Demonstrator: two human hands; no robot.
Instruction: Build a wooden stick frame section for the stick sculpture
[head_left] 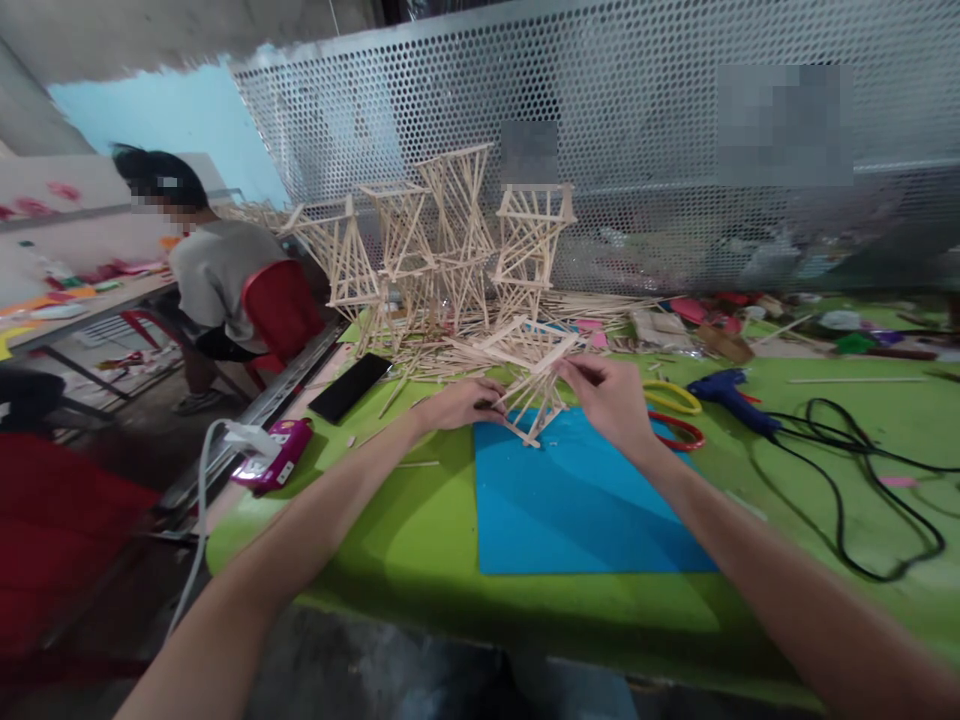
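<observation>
A small twisted frame of thin wooden sticks (pixel 536 385) stands tilted over the back of a blue sheet (pixel 592 510). My left hand (pixel 461 403) grips its lower left side, fingers curled round the sticks. At its upper right, my right hand (pixel 606 395) pinches the frame near the top edge between thumb and fingers. Behind it rise several similar stick structures (pixel 457 215), stacked on one another. Loose wooden sticks (pixel 427 360) lie heaped around their base.
A blue glue gun (pixel 724 390) with a black cord lies at the right, beside yellow (pixel 675 397) and red (pixel 681 432) rings. To the left are a black phone (pixel 351 388) and a magenta power strip (pixel 274 455). A seated person (pixel 225 270) faces another table.
</observation>
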